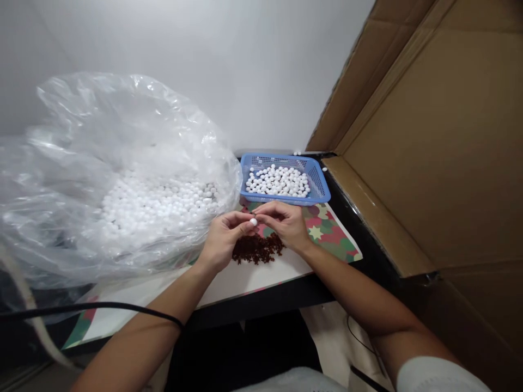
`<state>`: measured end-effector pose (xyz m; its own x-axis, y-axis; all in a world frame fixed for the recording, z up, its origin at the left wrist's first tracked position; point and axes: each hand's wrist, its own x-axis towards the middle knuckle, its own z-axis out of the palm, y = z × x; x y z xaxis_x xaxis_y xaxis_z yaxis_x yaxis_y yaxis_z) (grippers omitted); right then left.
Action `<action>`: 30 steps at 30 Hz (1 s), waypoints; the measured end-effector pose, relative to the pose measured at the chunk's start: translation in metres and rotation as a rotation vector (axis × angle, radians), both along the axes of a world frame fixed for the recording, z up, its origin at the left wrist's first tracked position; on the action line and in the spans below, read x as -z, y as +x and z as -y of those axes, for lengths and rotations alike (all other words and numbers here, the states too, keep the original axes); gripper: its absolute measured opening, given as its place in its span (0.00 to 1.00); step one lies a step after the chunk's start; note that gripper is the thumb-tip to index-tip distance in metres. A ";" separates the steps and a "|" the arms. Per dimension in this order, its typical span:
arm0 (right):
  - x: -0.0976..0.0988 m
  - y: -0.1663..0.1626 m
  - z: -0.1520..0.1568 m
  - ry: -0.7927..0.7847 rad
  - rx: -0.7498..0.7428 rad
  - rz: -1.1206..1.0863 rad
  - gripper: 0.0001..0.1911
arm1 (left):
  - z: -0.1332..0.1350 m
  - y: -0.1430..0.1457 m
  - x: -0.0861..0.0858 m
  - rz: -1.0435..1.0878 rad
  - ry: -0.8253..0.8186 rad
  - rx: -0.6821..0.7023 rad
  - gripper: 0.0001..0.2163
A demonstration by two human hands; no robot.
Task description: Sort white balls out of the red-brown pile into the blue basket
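Between the thumb and fingers of my left hand is a small white ball. My right hand meets it from the other side, its thumb and forefinger pinched on a small dark piece at the top of the ball. That piece is too small to name for certain. Just below both hands lies a pile of small reddish-brown pieces on the patterned sheet.
A blue basket of white balls stands behind the hands. To the left, a big clear plastic bag holds many more balls. Cardboard rises on the right. A black cable crosses near my left forearm.
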<state>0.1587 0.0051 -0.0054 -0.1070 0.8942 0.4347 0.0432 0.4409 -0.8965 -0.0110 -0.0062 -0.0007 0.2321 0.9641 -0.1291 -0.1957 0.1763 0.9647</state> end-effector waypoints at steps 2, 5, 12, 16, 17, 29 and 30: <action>0.001 -0.001 0.001 0.018 -0.004 0.037 0.05 | 0.000 0.000 0.002 0.034 -0.016 -0.003 0.10; 0.003 -0.002 0.003 -0.004 0.032 0.057 0.06 | -0.001 0.001 0.003 0.070 -0.037 0.004 0.09; 0.003 -0.002 0.005 0.069 0.065 0.110 0.06 | 0.000 0.002 0.002 0.071 -0.028 0.007 0.09; 0.002 0.001 0.003 0.107 -0.004 0.119 0.05 | -0.001 -0.001 0.003 0.078 -0.024 -0.013 0.09; 0.001 0.002 0.003 0.110 -0.025 0.125 0.06 | -0.001 -0.001 0.004 0.082 -0.028 -0.019 0.09; 0.000 0.005 0.000 0.115 -0.145 0.147 0.07 | -0.001 -0.004 0.007 0.048 -0.025 -0.072 0.09; 0.000 0.005 0.000 0.115 -0.155 0.144 0.07 | -0.001 -0.003 0.008 0.052 -0.027 -0.081 0.10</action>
<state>0.1633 0.0054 -0.0056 -0.3072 0.8076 0.5033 0.0907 0.5513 -0.8293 -0.0143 -0.0051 -0.0089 0.1602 0.9764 -0.1448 -0.2601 0.1833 0.9480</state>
